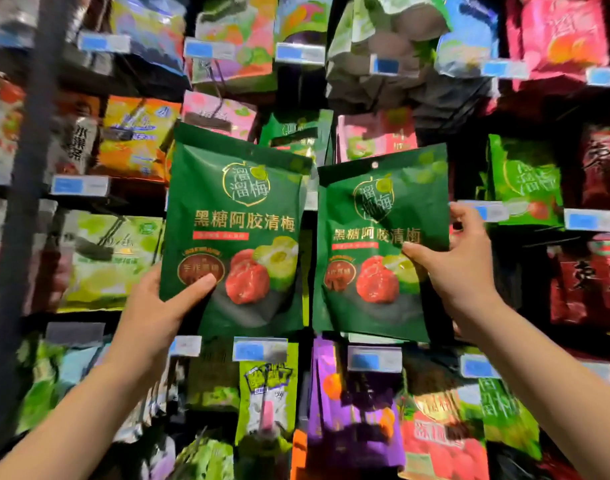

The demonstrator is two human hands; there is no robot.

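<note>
Bags fill both hands on my feed. My left hand (153,306) grips the left bag (241,216) at its lower left corner, thumb flat across the front and fingers hidden behind. My right hand (461,268) pinches the right bag (369,244) at its right edge, thumb on the front, fingers curled behind. Both green bags face me, just beside each other, in front of the rack (33,168). A price tag (260,349) and a purple bag (352,441) hang below them.

Snack pkgs (352,427) w/ price tags (80,186)
</note>
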